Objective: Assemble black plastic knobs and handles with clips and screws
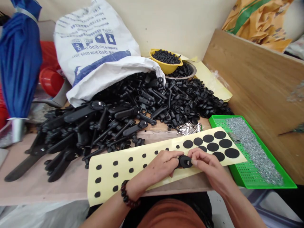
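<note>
My left hand (163, 163) is closed around a black plastic part with a round disc end (185, 161), which faces up and shows a small pale mark near its centre. At the disc's right edge, my right hand (206, 163) pinches with thumb and fingertips. Whether a thin piece is also between those fingertips, I cannot tell. Both hands are over a pale yellow sheet (106, 186) bearing several round black stickers (219, 143) at its right end and rows of small black ones (115, 174) to the left. My left forearm covers part of the sheet.
Black plastic parts (128, 112) spill from a white sack (95, 47). A pile of small discs (187, 98) and metal plates (188, 128) lies right of them. Behind stands a yellow bowl (167, 68). A green tray (239, 182) holds screws (255, 148) beside a wooden board (258, 85).
</note>
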Motion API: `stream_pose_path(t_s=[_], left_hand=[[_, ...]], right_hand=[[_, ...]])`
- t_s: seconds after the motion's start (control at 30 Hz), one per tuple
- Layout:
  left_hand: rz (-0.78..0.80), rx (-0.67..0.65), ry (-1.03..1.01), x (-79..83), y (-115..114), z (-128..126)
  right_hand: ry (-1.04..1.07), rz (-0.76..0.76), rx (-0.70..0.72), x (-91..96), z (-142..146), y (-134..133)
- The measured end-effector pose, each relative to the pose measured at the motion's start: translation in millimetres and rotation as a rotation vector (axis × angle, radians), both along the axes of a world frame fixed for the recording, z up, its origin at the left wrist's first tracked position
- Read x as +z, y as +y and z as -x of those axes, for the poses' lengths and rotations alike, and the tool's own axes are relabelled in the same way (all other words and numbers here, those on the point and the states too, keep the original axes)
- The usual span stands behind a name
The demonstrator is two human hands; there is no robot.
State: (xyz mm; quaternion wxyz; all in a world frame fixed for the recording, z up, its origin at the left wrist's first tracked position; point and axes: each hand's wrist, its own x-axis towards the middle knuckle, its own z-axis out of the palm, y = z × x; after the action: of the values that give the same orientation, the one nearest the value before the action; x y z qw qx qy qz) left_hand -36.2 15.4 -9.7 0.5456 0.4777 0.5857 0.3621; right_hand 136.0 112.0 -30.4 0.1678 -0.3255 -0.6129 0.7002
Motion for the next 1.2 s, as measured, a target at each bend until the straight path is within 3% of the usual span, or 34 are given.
stream_pose_path(t_s=[0.47, 0.77, 1.07, 1.2], left_hand=[[-0.05, 0.043, -0.002, -11.5, -0.6, -4.2], [-0.14, 0.134, 0.174, -15.5, -2.8, -10.0], [-0.136, 0.243, 0.153, -10.7, -9.6, -10.3], [-0.158, 0.323, 0.058, -11.2, -10.8, -14.4]], right_hand=[[-0.028, -0.065, -0.008, -0.3, 0.2, -2.5], [-0.114, -0.191, 0.029, 5.8, 0.3, 0.2], [0.06, 0.127, -0.02, 4.6, -4.9, -10.5], [0.104, 0.113, -0.006, 10.2, -2.7, -13.1]])
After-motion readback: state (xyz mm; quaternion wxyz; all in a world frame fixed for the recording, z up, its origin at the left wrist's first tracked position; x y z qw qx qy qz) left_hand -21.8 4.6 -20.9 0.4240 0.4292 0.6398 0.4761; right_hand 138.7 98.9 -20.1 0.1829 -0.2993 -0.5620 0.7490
